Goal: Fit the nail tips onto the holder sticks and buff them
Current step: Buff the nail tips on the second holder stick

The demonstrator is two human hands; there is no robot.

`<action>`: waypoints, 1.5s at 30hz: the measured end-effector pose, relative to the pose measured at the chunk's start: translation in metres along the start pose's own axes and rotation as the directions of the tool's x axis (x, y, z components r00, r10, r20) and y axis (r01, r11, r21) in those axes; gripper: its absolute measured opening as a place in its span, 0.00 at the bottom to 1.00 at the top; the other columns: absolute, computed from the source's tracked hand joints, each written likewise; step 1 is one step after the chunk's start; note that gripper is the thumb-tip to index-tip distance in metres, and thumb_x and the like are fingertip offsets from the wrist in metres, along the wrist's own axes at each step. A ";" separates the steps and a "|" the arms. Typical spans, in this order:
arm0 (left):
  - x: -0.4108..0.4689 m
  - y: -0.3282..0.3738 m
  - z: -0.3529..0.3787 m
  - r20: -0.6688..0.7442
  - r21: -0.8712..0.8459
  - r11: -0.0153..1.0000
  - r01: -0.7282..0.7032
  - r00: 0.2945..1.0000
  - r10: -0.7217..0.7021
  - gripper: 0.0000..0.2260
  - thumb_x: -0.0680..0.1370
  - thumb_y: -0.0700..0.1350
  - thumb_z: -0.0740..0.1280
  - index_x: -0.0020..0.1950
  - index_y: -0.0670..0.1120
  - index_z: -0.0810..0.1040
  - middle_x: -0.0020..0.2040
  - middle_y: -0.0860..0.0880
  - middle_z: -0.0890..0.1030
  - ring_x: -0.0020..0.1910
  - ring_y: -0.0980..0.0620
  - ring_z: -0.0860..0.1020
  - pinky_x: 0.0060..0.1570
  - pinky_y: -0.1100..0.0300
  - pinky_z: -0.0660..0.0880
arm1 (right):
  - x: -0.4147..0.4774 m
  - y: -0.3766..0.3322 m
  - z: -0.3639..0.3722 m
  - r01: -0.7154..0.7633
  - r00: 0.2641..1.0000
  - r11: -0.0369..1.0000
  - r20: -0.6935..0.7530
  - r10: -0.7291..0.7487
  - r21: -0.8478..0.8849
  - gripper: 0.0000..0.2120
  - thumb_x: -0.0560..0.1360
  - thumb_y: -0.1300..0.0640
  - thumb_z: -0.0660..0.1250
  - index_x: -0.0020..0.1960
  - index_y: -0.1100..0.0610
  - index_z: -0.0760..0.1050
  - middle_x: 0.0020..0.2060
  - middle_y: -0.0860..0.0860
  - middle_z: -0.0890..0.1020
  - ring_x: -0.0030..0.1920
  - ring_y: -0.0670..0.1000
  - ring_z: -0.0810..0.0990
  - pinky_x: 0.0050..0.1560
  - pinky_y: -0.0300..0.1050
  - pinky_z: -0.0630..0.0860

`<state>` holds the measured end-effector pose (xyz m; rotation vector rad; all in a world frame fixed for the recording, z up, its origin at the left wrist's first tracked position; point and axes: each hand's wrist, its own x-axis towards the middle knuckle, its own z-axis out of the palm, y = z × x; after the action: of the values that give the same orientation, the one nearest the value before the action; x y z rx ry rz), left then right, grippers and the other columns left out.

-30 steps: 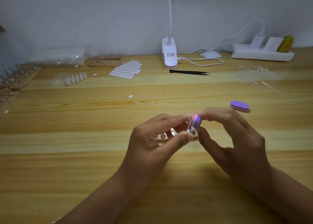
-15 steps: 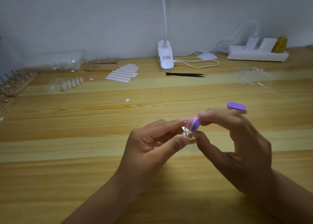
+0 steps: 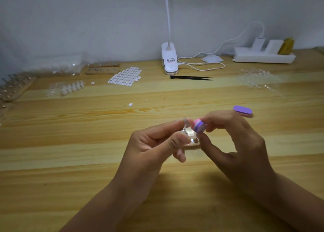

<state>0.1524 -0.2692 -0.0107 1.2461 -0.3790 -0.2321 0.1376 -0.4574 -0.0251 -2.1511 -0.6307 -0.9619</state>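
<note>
My left hand point(image 3: 154, 144) pinches a small metal holder stick point(image 3: 184, 130) with a clear nail tip point(image 3: 185, 122) on its top. My right hand point(image 3: 235, 144) grips a small pink and purple buffer block point(image 3: 199, 126) between thumb and fingers, right beside the nail tip. Under the hands a wooden base point(image 3: 193, 144) with metal studs is partly hidden. A second purple buffer point(image 3: 242, 110) lies on the table behind my right hand.
A sheet of white adhesive tabs point(image 3: 125, 76), black tweezers point(image 3: 191, 77), a white clip lamp point(image 3: 169, 59) and a power strip point(image 3: 263, 57) lie at the back. Loose nail tips point(image 3: 70, 89) and wooden holder racks point(image 3: 15, 87) are at the left; clear plastic strips point(image 3: 256, 79) are at the right.
The buffer block has slid slightly to the right of the nail tip, so the tip now shows clear of it. My left hand has tilted the stick a little.
</note>
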 end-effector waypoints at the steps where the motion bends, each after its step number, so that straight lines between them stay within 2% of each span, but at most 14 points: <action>1: 0.000 -0.001 -0.001 0.002 -0.008 1.000 0.011 1.000 -0.011 0.12 0.71 0.43 0.72 0.53 0.41 0.85 0.49 0.47 0.85 0.30 0.54 0.74 0.40 0.65 0.75 | 0.001 -0.002 0.000 0.005 0.999 1.000 -0.032 -0.004 0.023 0.13 0.75 0.61 0.69 0.59 0.57 0.74 0.50 0.49 0.79 0.50 0.42 0.77 0.55 0.31 0.73; 4: 0.000 -0.004 -0.001 0.041 -0.026 0.999 0.028 0.999 -0.027 0.14 0.72 0.46 0.74 0.56 0.43 0.85 0.46 0.48 0.85 0.31 0.54 0.75 0.41 0.65 0.76 | -0.002 -0.007 0.001 0.079 0.996 0.996 -0.041 -0.078 0.044 0.16 0.76 0.61 0.70 0.62 0.57 0.72 0.54 0.46 0.76 0.56 0.38 0.76 0.58 0.31 0.72; 7: -0.001 -0.002 0.001 0.087 -0.059 0.998 0.028 0.996 -0.023 0.14 0.71 0.52 0.75 0.53 0.48 0.86 0.47 0.49 0.85 0.31 0.54 0.75 0.39 0.66 0.75 | -0.002 0.001 0.003 0.030 0.999 1.000 0.038 -0.030 -0.003 0.13 0.74 0.66 0.71 0.58 0.61 0.75 0.51 0.50 0.77 0.52 0.42 0.76 0.55 0.32 0.74; 10: 0.000 0.000 0.000 0.063 -0.062 0.997 0.037 0.997 -0.033 0.12 0.71 0.53 0.74 0.50 0.48 0.87 0.48 0.49 0.85 0.29 0.55 0.75 0.38 0.65 0.75 | 0.001 0.003 0.000 -0.030 0.999 0.999 -0.025 0.031 0.034 0.13 0.72 0.69 0.73 0.55 0.62 0.76 0.49 0.51 0.80 0.46 0.49 0.79 0.49 0.41 0.78; 13: -0.002 -0.001 0.001 0.044 -0.055 0.994 0.090 0.995 -0.087 0.14 0.71 0.51 0.74 0.52 0.46 0.86 0.46 0.48 0.85 0.30 0.55 0.76 0.36 0.65 0.75 | 0.001 -0.003 0.000 0.063 0.996 0.995 -0.065 -0.057 0.082 0.16 0.75 0.64 0.71 0.60 0.58 0.72 0.53 0.46 0.77 0.53 0.43 0.78 0.54 0.36 0.76; 17: -0.002 0.003 0.003 0.039 -0.025 0.995 0.096 0.995 -0.095 0.11 0.72 0.48 0.75 0.52 0.46 0.86 0.46 0.47 0.85 0.30 0.55 0.75 0.36 0.64 0.75 | -0.002 0.003 0.003 0.066 0.996 0.998 0.053 -0.066 0.008 0.14 0.75 0.65 0.69 0.59 0.59 0.73 0.51 0.51 0.77 0.52 0.42 0.75 0.55 0.34 0.75; 20: -0.003 0.007 0.002 -0.052 0.119 0.992 0.031 0.998 -0.025 0.10 0.71 0.46 0.76 0.51 0.46 0.87 0.44 0.46 0.86 0.33 0.54 0.80 0.39 0.65 0.76 | 0.000 0.007 0.000 -0.051 0.999 0.999 0.020 0.050 0.015 0.10 0.73 0.67 0.72 0.54 0.63 0.78 0.48 0.53 0.81 0.46 0.49 0.79 0.49 0.41 0.77; 22: -0.004 0.006 0.003 -0.100 0.330 0.942 -0.064 0.990 0.103 0.11 0.69 0.44 0.77 0.51 0.48 0.86 0.44 0.50 0.86 0.38 0.56 0.84 0.39 0.69 0.76 | 0.002 0.006 -0.003 -0.089 0.996 0.995 -0.023 0.090 0.051 0.10 0.75 0.63 0.71 0.56 0.60 0.76 0.47 0.49 0.80 0.46 0.46 0.79 0.50 0.36 0.75; 24: -0.005 0.004 0.004 -0.076 0.518 0.842 -0.151 0.972 0.222 0.13 0.68 0.40 0.78 0.52 0.50 0.85 0.44 0.55 0.86 0.40 0.59 0.84 0.39 0.70 0.77 | 0.001 0.006 -0.004 -0.060 0.998 0.995 -0.007 0.061 0.076 0.12 0.76 0.60 0.69 0.58 0.57 0.74 0.50 0.46 0.79 0.49 0.43 0.79 0.53 0.32 0.73; 26: -0.006 0.003 0.005 -0.009 0.618 0.752 -0.228 0.955 0.297 0.15 0.69 0.38 0.77 0.54 0.51 0.84 0.45 0.57 0.86 0.42 0.60 0.84 0.39 0.67 0.78 | 0.000 0.007 -0.004 0.038 0.995 0.995 0.092 -0.047 0.092 0.12 0.77 0.62 0.67 0.61 0.57 0.75 0.53 0.49 0.80 0.54 0.46 0.80 0.57 0.38 0.75; 32: -0.006 0.005 0.006 0.024 0.649 0.714 -0.263 0.945 0.326 0.15 0.70 0.39 0.76 0.54 0.52 0.84 0.45 0.56 0.86 0.43 0.59 0.84 0.39 0.64 0.80 | 0.003 0.020 -0.009 0.054 0.984 0.999 0.170 -0.055 0.008 0.12 0.79 0.64 0.63 0.62 0.61 0.76 0.54 0.56 0.81 0.56 0.54 0.80 0.57 0.50 0.77; 38: -0.006 0.004 0.004 0.089 0.725 0.618 -0.303 0.932 0.352 0.12 0.69 0.40 0.76 0.51 0.49 0.85 0.43 0.56 0.85 0.41 0.58 0.83 0.37 0.61 0.80 | -0.002 0.012 -0.002 0.220 0.942 0.975 0.261 -0.212 0.000 0.13 0.79 0.69 0.66 0.63 0.62 0.75 0.57 0.56 0.79 0.59 0.52 0.77 0.63 0.41 0.72; 41: -0.005 0.001 0.005 0.014 0.728 0.645 -0.233 0.945 0.325 0.10 0.67 0.39 0.77 0.47 0.47 0.86 0.39 0.54 0.85 0.37 0.56 0.83 0.36 0.58 0.80 | 0.002 0.020 -0.006 0.181 0.956 0.979 0.249 -0.153 -0.092 0.11 0.78 0.69 0.65 0.60 0.65 0.78 0.55 0.58 0.80 0.56 0.54 0.78 0.62 0.38 0.71; 45: -0.006 0.003 0.004 0.010 0.720 0.662 -0.207 0.957 0.289 0.09 0.66 0.42 0.77 0.46 0.50 0.85 0.38 0.55 0.84 0.37 0.57 0.83 0.36 0.59 0.80 | -0.002 0.009 -0.002 0.215 0.949 0.976 0.243 -0.203 -0.025 0.14 0.79 0.70 0.65 0.63 0.61 0.77 0.57 0.56 0.79 0.59 0.53 0.77 0.62 0.41 0.72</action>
<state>0.1454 -0.2691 -0.0075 1.9543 -0.5745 0.2592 0.1416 -0.4654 -0.0288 -2.3000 -0.9780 -0.8389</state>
